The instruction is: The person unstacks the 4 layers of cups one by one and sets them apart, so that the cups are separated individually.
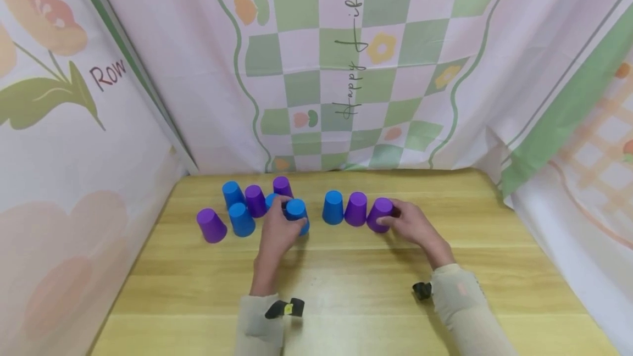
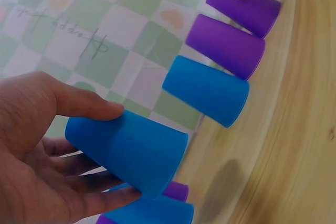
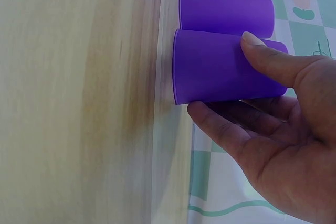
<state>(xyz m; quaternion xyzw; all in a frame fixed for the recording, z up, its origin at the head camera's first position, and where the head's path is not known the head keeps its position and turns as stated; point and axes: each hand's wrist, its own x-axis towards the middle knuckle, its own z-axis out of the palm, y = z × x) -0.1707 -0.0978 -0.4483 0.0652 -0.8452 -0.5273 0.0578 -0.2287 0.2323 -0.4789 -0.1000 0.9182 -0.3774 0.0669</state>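
My left hand (image 1: 281, 229) grips an upside-down blue cup (image 2: 131, 148) between thumb and fingers, at the right edge of the left-hand group. My right hand (image 1: 412, 225) holds a purple cup (image 3: 226, 66) by its side, thumb on the near face and fingers round the far side. That cup ends a row to the right, beside another purple cup (image 1: 356, 209) and a blue cup (image 1: 333, 207). All cups stand mouth down. Behind my left hand, one more blue cup (image 1: 270, 200) is partly hidden.
Left of my left hand stand a blue cup (image 1: 241, 220), a purple cup (image 1: 255, 201) and a farther blue cup (image 1: 232, 195). A purple cup (image 1: 211, 226) sits leftmost, another purple cup (image 1: 282, 185) at the back. Patterned cloth (image 1: 341, 70) hangs behind the wooden table (image 1: 346, 290).
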